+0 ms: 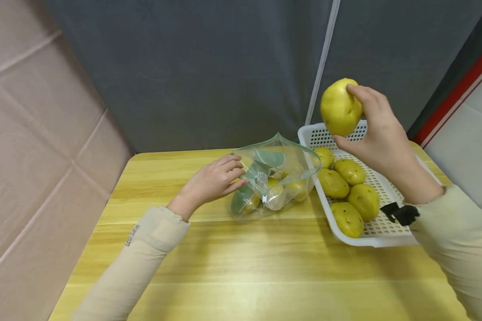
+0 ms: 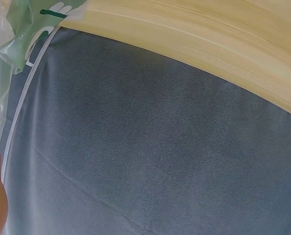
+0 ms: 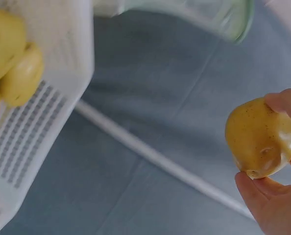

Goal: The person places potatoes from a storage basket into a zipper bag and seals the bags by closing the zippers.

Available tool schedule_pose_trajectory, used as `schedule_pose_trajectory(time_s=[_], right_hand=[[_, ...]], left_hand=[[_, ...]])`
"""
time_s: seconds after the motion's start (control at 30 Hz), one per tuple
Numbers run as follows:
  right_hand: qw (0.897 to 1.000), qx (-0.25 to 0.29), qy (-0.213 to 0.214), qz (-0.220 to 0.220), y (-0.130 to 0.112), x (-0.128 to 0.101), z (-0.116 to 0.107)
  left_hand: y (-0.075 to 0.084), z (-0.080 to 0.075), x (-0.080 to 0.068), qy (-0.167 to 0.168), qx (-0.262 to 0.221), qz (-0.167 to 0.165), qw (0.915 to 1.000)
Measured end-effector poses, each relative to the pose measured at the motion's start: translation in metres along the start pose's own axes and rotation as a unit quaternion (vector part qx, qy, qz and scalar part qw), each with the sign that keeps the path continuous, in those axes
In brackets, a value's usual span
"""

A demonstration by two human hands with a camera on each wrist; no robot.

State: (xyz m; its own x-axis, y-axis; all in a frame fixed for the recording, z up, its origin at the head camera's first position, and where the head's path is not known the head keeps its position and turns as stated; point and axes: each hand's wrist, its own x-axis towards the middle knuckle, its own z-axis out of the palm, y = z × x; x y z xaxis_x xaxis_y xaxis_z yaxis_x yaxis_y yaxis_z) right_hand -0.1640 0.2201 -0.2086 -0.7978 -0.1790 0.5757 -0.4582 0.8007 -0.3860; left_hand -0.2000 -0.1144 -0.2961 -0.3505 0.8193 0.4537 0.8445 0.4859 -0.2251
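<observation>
Head view: from above, facing forward and down over counter (image 1: pixel 241 267), mid-range. Left wrist view: close, facing grey curtain (image 2: pixel 150 147) past the counter edge. Right wrist view: close; shares white basket (image 3: pixel 42 112) and curtain with head view.

Yellow potatoes (image 1: pixel 347 191) lie in a white perforated basket (image 1: pixel 379 229); the clear bag (image 1: pixel 279 178) has green print.

A pale wooden counter (image 1: pixel 265 267) stands against a dark grey fabric backdrop (image 1: pixel 209 67), with a beige panelled wall (image 1: pixel 32 156) on the left.
</observation>
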Motion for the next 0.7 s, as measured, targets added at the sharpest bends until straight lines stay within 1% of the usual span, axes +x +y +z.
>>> schedule_pose_trajectory(time_s=[0.2, 0.43, 0.53, 0.7], right_hand=[[0.998, 0.028, -0.017, -0.045, -0.026, -0.004, 0.008], [0.994, 0.021, -0.051, -0.098, -0.046, -0.012, 0.021], [0.991, 0.024, -0.075, -0.104, -0.05, -0.014, 0.027], [0.986, 0.023, -0.128, -0.102, -0.051, -0.018, 0.035]], left_hand=[[0.0, 0.001, 0.0, -0.004, -0.001, -0.001, 1.0], [0.001, -0.001, 0.0, -0.011, -0.004, -0.004, 0.9999], [0.002, -0.002, 0.0, -0.011, -0.006, -0.004, 0.9999], [0.002, -0.001, 0.001, -0.011, -0.004, -0.004, 0.9999]])
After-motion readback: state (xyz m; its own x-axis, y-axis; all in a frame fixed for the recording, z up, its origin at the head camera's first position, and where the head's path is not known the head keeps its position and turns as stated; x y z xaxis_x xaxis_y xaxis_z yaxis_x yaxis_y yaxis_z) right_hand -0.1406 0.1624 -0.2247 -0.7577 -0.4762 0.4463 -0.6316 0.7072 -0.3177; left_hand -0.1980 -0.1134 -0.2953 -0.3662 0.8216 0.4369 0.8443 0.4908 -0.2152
